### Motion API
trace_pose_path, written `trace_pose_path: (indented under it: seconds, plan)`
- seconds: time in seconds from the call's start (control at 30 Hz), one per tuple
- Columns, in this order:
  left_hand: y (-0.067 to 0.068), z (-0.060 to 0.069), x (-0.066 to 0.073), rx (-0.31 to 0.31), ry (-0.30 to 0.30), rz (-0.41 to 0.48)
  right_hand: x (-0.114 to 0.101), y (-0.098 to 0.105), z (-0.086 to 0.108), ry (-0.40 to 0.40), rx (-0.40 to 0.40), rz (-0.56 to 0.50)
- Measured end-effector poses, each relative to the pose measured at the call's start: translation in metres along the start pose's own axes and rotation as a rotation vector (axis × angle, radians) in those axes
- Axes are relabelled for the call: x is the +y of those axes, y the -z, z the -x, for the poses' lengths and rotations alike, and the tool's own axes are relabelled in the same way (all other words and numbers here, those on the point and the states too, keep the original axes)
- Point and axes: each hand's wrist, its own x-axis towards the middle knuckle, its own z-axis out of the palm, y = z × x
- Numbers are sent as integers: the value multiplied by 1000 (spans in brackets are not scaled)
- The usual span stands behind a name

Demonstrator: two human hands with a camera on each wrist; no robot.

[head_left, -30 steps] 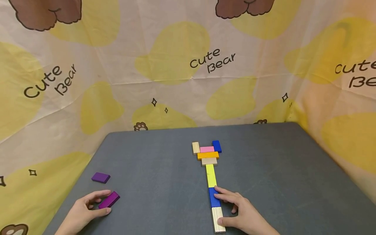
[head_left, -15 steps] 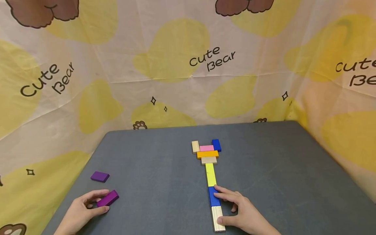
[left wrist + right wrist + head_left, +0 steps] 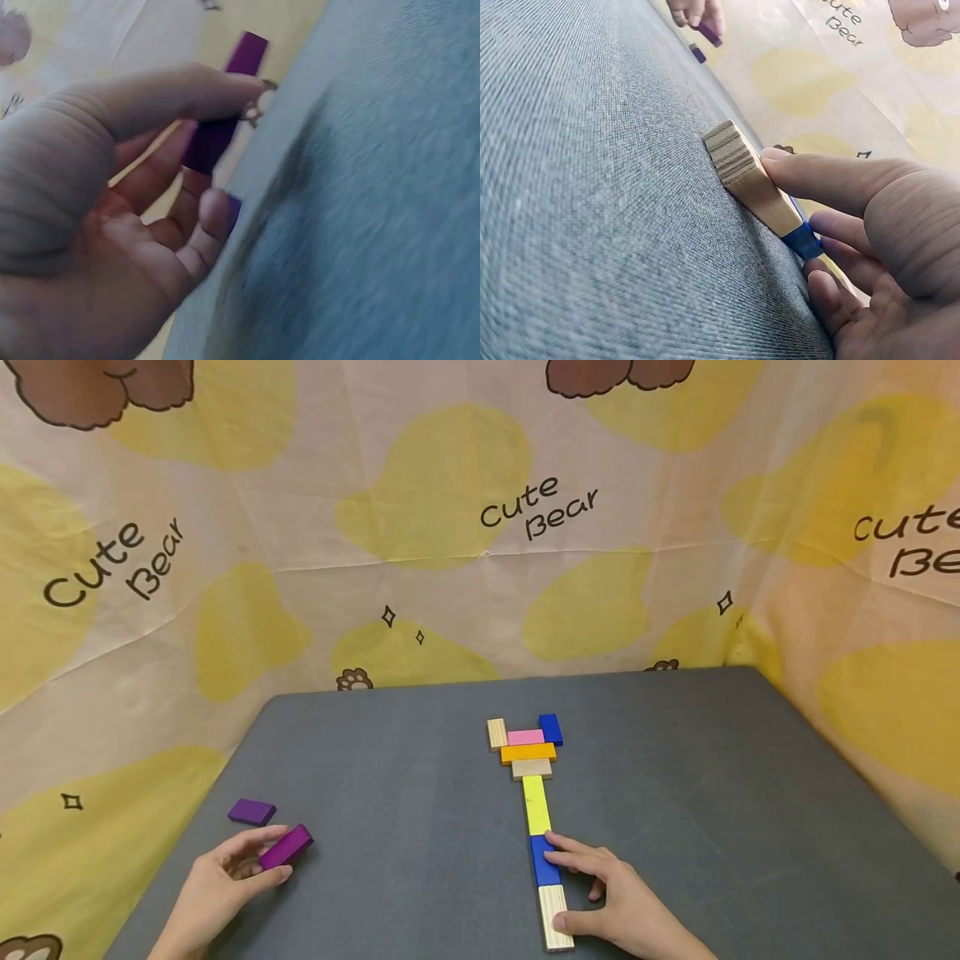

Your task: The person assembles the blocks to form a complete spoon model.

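My left hand (image 3: 213,885) pinches a purple wooden block (image 3: 288,847) between thumb and fingers, tilted and raised off the table. Close behind it lies a second purple block (image 3: 252,812). In the left wrist view the thumb presses across the held block (image 3: 247,54). My right hand (image 3: 618,897) touches the near end of a line of blocks: its thumb rests on a plain wood block (image 3: 556,920), and its fingertips are at a blue block (image 3: 544,860). Beyond these lies a yellow-green block (image 3: 536,806). The right wrist view shows the striped end of the plain block (image 3: 731,157).
At the line's far end lie a beige block (image 3: 532,769), an orange block (image 3: 528,753), a pink block (image 3: 526,737), a plain wood block (image 3: 497,734) and a blue block (image 3: 551,729). A printed cloth (image 3: 450,485) surrounds the grey table (image 3: 712,777).
My left hand has lifted the purple block from the table and shifted slightly up and right. The right hand stays on the line of blocks.
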Motion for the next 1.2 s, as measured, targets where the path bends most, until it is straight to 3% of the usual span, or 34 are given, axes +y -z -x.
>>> trace_pose_path:
  seconds: [0.2, 0.4, 0.77, 0.93, 1.2]
  plan:
    - [-20, -8, 25, -3, -98, 130, 0, 0, 0, -6, -1, 2]
    - [-47, -25, 53, -60, -162, 200, 0, 1, 0, -7, 1, -1]
    - [-111, -78, 119, -160, -275, 153, 0, 1, 1, 10, 6, 2]
    - [-147, -106, 145, -171, -311, 141, 0, 1, 1, 6, 0, -3]
    - [-198, -142, 172, -145, -343, 69, 0, 2, 1, 6, -13, -15]
